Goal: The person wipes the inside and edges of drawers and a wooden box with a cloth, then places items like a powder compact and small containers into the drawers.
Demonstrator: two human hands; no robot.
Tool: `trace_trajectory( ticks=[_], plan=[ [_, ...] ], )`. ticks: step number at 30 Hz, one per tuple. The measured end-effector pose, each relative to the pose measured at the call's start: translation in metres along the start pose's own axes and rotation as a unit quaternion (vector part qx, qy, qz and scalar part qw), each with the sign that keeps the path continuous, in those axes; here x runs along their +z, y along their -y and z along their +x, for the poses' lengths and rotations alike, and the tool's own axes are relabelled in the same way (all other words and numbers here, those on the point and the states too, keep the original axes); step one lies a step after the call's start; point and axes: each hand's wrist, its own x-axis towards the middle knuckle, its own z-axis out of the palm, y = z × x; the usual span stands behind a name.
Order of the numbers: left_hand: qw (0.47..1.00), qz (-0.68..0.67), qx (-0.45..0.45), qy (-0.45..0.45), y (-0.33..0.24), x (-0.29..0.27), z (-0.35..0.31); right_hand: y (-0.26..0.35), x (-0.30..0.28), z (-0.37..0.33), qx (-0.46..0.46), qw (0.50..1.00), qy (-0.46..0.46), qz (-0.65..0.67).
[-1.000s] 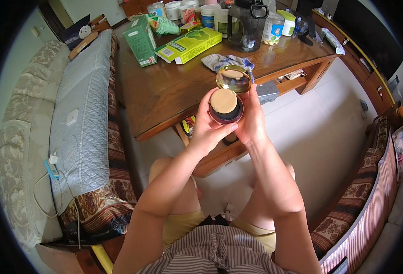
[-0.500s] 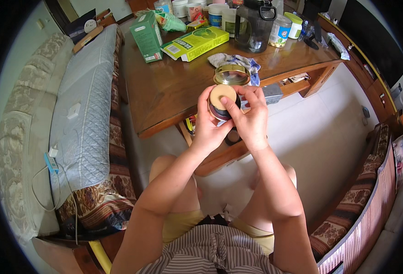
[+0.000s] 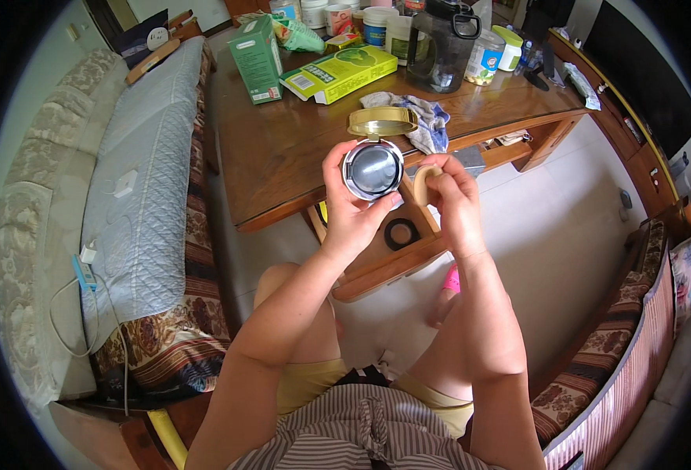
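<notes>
My left hand (image 3: pixel 347 205) is closed round a round cushion compact (image 3: pixel 373 169), whose gold-rimmed lid (image 3: pixel 382 121) stands flipped up toward the table. The compact's inside shows a dark, shiny round surface within a silvery rim. To its right, my right hand (image 3: pixel 456 196) pinches a beige round makeup puff (image 3: pixel 424 183) by its edge, apart from the compact. Both hands are raised in front of the table, above a pulled-out drawer (image 3: pixel 384 266) that holds a black ring-shaped thing (image 3: pixel 401 233).
The wooden table (image 3: pixel 275 164) carries a green box (image 3: pixel 255 63), a yellow-green box (image 3: pixel 345 72), a crumpled cloth (image 3: pixel 420 117), a dark clear jug (image 3: pixel 439 51) and several tubs. A sofa (image 3: pixel 138 180) with a quilted cover runs along the left. Another patterned seat (image 3: pixel 596 337) stands at right.
My right hand has lifted the puff off the compact and moved right with it, uncovering the dark round surface. My left hand has shifted slightly left with the compact.
</notes>
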Motion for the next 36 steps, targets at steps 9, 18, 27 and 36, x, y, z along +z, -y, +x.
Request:
trace_trajectory(
  ticks=[9, 18, 27, 36],
  plan=[
    [1.000, -0.019, 0.014, 0.006, 0.009, 0.001, 0.000, -0.016, 0.016, -0.001, -0.097, 0.972, -0.068, -0.201],
    [0.999, 0.037, 0.022, 0.001, 0.012, -0.002, 0.001, -0.001, 0.035, -0.015, -0.171, 0.917, -0.113, -0.343],
    [0.976, -0.127, -0.178, 0.002, -0.007, -0.006, -0.001, 0.023, 0.031, -0.022, -0.195, 0.930, 0.046, -0.307],
    [0.917, -0.245, -0.294, 0.117, -0.019, -0.003, -0.002, 0.037, -0.011, -0.007, -0.091, 0.983, 0.100, -0.122]
  ],
)
